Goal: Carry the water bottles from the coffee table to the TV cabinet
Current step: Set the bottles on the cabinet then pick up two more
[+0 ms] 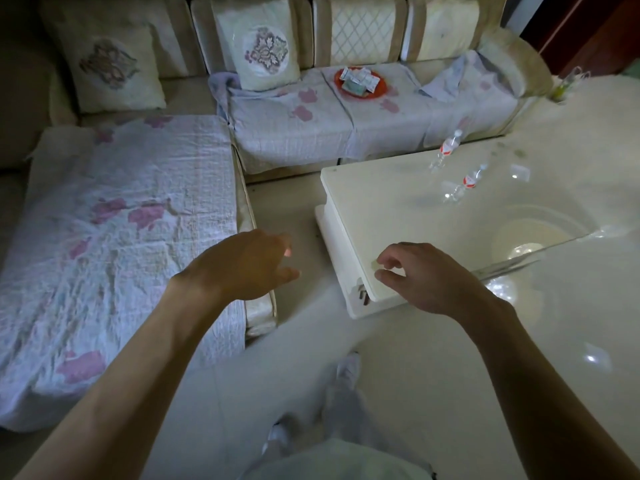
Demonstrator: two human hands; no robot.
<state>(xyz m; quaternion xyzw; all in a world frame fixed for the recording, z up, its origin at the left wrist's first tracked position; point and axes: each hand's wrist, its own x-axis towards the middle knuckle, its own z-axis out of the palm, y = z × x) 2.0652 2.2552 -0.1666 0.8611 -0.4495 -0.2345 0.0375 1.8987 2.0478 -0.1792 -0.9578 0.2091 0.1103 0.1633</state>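
Observation:
Two clear water bottles with red-and-white labels stand on the glossy white coffee table (381, 209): one (446, 148) near the far edge, the other (467, 183) a little closer to me. My left hand (242, 265) hovers over the floor gap between sofa and table, fingers loosely apart, holding nothing. My right hand (422, 275) hangs above the table's near corner, fingers curled but apart, also holding nothing. Both hands are well short of the bottles. The TV cabinet is out of view.
An L-shaped sofa (121, 237) with a quilted floral cover wraps the left and back. An orange plate (360, 83) with packets lies on the back seat. Pale tiled floor (294, 358) runs between sofa and table. My feet in white shoes (348, 370) stand below.

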